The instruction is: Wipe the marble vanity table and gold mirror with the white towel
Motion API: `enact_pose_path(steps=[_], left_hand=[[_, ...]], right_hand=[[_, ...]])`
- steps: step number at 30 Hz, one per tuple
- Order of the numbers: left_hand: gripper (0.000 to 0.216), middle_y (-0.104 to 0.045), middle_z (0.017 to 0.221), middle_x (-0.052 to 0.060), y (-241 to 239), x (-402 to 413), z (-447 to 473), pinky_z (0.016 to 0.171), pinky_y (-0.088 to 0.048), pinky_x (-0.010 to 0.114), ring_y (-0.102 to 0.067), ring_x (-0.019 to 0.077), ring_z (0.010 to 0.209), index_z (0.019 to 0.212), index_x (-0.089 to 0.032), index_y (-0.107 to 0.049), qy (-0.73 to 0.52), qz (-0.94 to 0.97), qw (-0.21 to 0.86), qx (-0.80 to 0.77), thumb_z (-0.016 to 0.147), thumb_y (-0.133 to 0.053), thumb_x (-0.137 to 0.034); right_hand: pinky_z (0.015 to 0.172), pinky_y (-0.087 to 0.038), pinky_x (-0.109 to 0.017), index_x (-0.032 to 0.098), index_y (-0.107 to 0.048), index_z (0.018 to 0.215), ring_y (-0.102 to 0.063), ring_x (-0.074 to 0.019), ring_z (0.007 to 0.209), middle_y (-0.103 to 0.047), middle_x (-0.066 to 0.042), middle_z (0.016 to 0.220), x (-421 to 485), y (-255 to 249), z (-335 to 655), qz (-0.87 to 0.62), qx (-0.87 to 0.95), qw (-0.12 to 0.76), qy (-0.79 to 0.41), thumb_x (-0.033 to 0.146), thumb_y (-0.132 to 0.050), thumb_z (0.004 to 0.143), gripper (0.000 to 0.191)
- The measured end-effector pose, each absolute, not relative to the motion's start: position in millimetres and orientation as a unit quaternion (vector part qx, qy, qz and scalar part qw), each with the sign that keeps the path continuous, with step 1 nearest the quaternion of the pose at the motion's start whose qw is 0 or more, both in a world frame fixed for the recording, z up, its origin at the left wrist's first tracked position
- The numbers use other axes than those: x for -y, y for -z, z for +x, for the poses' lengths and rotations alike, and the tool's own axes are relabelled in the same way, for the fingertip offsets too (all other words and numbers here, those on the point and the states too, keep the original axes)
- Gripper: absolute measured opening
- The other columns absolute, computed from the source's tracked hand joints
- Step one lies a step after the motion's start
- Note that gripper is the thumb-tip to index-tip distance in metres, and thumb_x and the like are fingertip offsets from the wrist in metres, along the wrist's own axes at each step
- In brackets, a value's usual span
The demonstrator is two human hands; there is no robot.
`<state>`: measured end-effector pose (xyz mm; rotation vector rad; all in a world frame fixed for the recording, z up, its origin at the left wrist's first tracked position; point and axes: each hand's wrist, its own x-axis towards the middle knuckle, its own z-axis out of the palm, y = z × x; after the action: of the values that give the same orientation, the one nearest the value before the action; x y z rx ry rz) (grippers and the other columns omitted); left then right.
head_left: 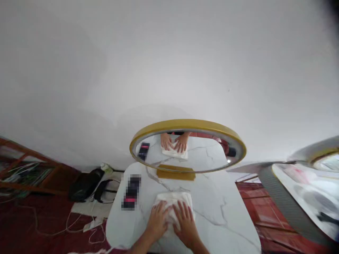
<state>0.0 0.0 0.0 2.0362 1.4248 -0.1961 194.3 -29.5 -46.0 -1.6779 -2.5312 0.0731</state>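
A folded white cloth (173, 199) lies on a white marble-patterned table (219, 218). My left hand (158, 221) rests flat on the cloth's near left part, fingers stretched out. My right hand (186, 218) lies flat beside it on the cloth's near right part, fingers spread. Neither hand grips anything. A round gold-framed mirror (188, 145) stands at the table's far edge and reflects both hands and the cloth.
A dark, blurred-out object (131, 192) lies on the table left of the cloth. A black bag (85, 183), white cables and a wooden frame (26, 169) sit on the red floor at left. Another white surface (304, 190) stands at right.
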Motion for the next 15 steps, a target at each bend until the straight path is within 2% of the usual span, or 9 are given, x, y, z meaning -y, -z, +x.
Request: enact_pose_path(steps=[3, 5, 9, 12, 15], left_hand=[[0.073, -0.023, 0.149, 0.000, 8.1, 26.8, -9.4, 0.108, -0.012, 0.051, -0.016, 0.0296, 0.136, 0.139, -0.039, -0.026, 0.087, 0.768, 0.351, -0.528, 0.073, -0.057, -0.035], [0.074, -0.026, 0.148, 0.000, 11.1, 40.2, -16.2, 0.107, -0.014, 0.052, -0.018, 0.0301, 0.135, 0.138, -0.040, -0.028, 0.092, 0.768, 0.369, -0.516, 0.072, -0.059, -0.038], [0.075, -0.032, 0.145, 0.001, 9.5, 51.1, -27.1, 0.106, -0.017, 0.051, -0.023, 0.0299, 0.132, 0.137, -0.041, -0.030, 0.104, 0.772, 0.393, -0.488, 0.069, -0.061, -0.035], [0.077, -0.032, 0.145, 0.001, 6.3, 49.7, -29.4, 0.106, -0.019, 0.048, -0.024, 0.0292, 0.132, 0.138, -0.040, -0.030, 0.101, 0.776, 0.391, -0.484, 0.067, -0.060, -0.027], [0.080, -0.029, 0.146, -0.001, 6.8, 45.1, -28.2, 0.107, -0.018, 0.047, -0.023, 0.0277, 0.133, 0.137, -0.042, -0.030, 0.091, 0.775, 0.376, -0.499, 0.065, -0.058, -0.021]], right_hand=[[0.101, -0.020, -0.049, 0.029, -0.014, 0.145, -0.032, -0.0360, 0.129, -0.025, -0.005, 0.148, 61.9, 64.6, 197.5, -0.530, 0.846, 0.060, -0.016, 0.044, -0.050, 0.074, 0.080], [0.098, -0.025, -0.047, 0.030, -0.017, 0.144, -0.040, -0.0360, 0.123, -0.035, -0.005, 0.143, 77.7, 77.7, 200.4, -0.509, 0.858, 0.072, 0.009, 0.053, -0.051, 0.072, 0.083], [0.092, -0.029, -0.043, 0.033, -0.022, 0.143, -0.049, -0.0316, 0.113, -0.049, -0.004, 0.134, 90.4, 96.0, 205.0, -0.475, 0.874, 0.087, 0.059, 0.065, -0.048, 0.073, 0.081], [0.094, -0.028, -0.043, 0.032, -0.021, 0.143, -0.047, -0.0322, 0.117, -0.045, -0.005, 0.137, 87.6, 95.3, 205.3, -0.477, 0.874, 0.080, 0.044, 0.063, -0.052, 0.070, 0.084], [0.098, -0.025, -0.045, 0.031, -0.018, 0.144, -0.041, -0.0344, 0.122, -0.034, -0.006, 0.144, 79.3, 84.3, 203.3, -0.478, 0.876, 0.065, -0.013, 0.058, -0.057, 0.067, 0.090]])
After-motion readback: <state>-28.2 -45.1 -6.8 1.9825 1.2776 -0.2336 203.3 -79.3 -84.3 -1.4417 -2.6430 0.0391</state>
